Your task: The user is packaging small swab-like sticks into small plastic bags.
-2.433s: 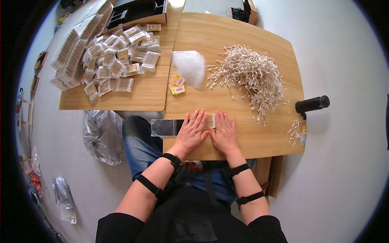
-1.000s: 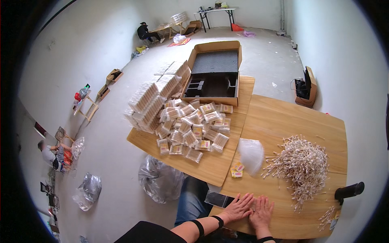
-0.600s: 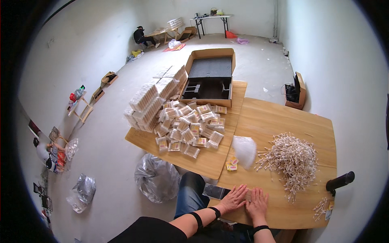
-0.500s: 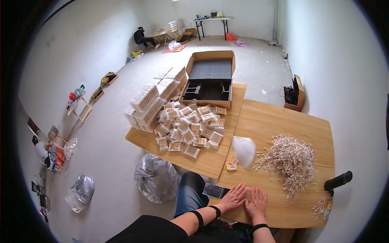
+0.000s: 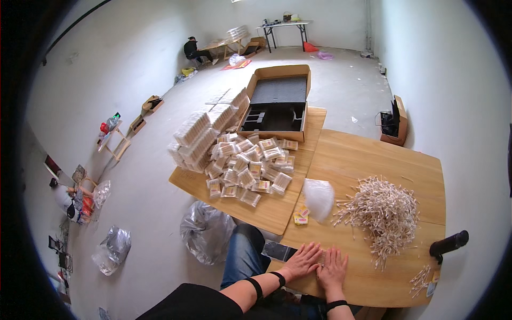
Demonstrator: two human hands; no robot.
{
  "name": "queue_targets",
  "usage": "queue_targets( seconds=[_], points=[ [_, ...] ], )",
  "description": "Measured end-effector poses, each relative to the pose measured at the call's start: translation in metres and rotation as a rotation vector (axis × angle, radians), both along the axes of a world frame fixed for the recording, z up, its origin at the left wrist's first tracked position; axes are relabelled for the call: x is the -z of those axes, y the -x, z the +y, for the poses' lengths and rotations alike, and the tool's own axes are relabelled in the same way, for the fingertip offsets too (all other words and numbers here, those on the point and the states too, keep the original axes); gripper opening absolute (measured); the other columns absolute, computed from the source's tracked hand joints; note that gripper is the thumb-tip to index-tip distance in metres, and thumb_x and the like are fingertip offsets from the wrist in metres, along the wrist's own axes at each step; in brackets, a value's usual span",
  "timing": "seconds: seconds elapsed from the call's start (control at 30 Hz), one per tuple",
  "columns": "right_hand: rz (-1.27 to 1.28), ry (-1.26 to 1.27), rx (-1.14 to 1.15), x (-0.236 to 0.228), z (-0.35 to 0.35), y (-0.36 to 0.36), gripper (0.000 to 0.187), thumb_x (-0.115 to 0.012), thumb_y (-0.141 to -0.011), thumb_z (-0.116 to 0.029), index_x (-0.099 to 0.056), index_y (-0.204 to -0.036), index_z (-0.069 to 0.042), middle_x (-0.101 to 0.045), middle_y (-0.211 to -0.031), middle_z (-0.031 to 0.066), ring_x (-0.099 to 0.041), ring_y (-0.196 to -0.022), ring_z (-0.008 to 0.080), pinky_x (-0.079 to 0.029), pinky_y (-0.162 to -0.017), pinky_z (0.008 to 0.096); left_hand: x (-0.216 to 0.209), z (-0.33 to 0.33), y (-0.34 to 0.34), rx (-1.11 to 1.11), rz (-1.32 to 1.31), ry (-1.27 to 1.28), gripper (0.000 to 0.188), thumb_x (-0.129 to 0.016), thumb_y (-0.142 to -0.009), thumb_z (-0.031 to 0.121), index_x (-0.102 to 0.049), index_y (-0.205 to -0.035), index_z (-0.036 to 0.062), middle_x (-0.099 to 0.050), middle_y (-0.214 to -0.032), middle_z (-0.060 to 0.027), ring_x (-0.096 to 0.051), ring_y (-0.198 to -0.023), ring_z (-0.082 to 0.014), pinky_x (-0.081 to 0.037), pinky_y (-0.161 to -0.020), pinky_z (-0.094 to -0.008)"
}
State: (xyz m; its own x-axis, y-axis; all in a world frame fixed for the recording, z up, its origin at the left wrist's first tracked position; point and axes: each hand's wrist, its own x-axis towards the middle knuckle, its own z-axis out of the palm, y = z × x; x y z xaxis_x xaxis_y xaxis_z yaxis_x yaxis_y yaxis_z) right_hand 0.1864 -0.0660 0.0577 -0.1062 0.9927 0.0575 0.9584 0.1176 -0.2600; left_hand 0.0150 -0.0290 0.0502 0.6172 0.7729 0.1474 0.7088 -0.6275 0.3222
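Observation:
My left hand [image 5: 302,261] and my right hand [image 5: 333,268] lie side by side on the wooden table, fingers stretched forward. Between them is a small row of cotton swabs [image 5: 322,258], touched from both sides and partly covered by my fingers. A dark, flat, phone-like object [image 5: 277,250] sits left of my left hand at the table edge. Beyond the hands is a large loose heap of cotton swabs [image 5: 381,216]. Clear plastic bags [image 5: 319,198] are stacked left of that heap, with small yellow-and-white cards [image 5: 300,218] beside them.
Filled swab packets [image 5: 250,166] are piled on the left table, before stacked packs [image 5: 198,128] and an open cardboard box [image 5: 274,114]. A black cylindrical object [image 5: 449,243] stands at the right edge near scattered swabs [image 5: 420,280]. A grey plastic bag [image 5: 205,232] rests on the floor.
The whole view has shifted slightly. My hands stay flat around the row of swabs, with only slight movement of the fingers.

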Motion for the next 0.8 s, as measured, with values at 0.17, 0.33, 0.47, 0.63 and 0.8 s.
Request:
queue_targets(
  seconds=[0.17,0.33,0.47,0.63,0.8],
  points=[
    [-0.005,0.015,-0.010,-0.001,0.001,0.000,0.072,-0.056,-0.082,-0.042,-0.042,-0.140,-0.003,-0.038,-0.149,0.0149,-0.030,-0.141,0.0305,-0.010,-0.116,0.0585,0.003,-0.001,0.001,-0.021,-0.007,0.017,0.064,-0.049,-0.096,0.044,-0.034,-0.148,0.0102,-0.029,-0.155,-0.0127,-0.025,-0.144,-0.0279,-0.020,-0.116,-0.0476],
    [-0.007,0.035,-0.018,0.001,0.003,0.001,0.073,-0.055,-0.084,-0.043,-0.040,-0.141,-0.001,-0.037,-0.150,0.0153,-0.028,-0.142,0.0320,-0.008,-0.116,0.0591,0.006,0.000,0.001,-0.034,-0.056,0.002,0.066,-0.050,-0.096,0.044,-0.034,-0.148,0.0088,-0.029,-0.155,-0.0122,-0.025,-0.144,-0.0264,-0.022,-0.116,-0.0463],
    [-0.012,0.064,-0.020,0.008,0.000,0.001,0.075,-0.054,-0.085,-0.044,-0.036,-0.143,-0.001,-0.036,-0.150,0.0157,-0.027,-0.142,0.0327,-0.007,-0.116,0.0598,0.006,-0.002,0.001,-0.028,-0.095,-0.006,0.066,-0.050,-0.096,0.043,-0.033,-0.148,0.0080,-0.028,-0.156,-0.0116,-0.025,-0.145,-0.0253,-0.022,-0.116,-0.0448],
    [-0.034,0.028,-0.011,0.011,-0.006,-0.001,0.077,-0.057,-0.082,-0.043,-0.035,-0.142,0.000,-0.037,-0.149,0.0162,-0.029,-0.141,0.0332,-0.009,-0.116,0.0608,0.006,-0.004,0.000,-0.027,-0.066,0.015,0.065,-0.048,-0.097,0.044,-0.033,-0.148,0.0086,-0.028,-0.156,-0.0110,-0.025,-0.145,-0.0249,-0.021,-0.117,-0.0429],
    [-0.036,0.018,0.019,0.003,-0.007,0.000,0.072,-0.060,-0.079,-0.041,-0.044,-0.137,-0.001,-0.045,-0.141,0.0170,-0.037,-0.135,0.0336,-0.015,-0.114,0.0609,0.003,-0.005,-0.001,-0.004,-0.032,0.064,0.062,-0.047,-0.097,0.043,-0.036,-0.147,0.0077,-0.031,-0.154,-0.0124,-0.026,-0.144,-0.0273,-0.021,-0.116,-0.0462]
  ],
)
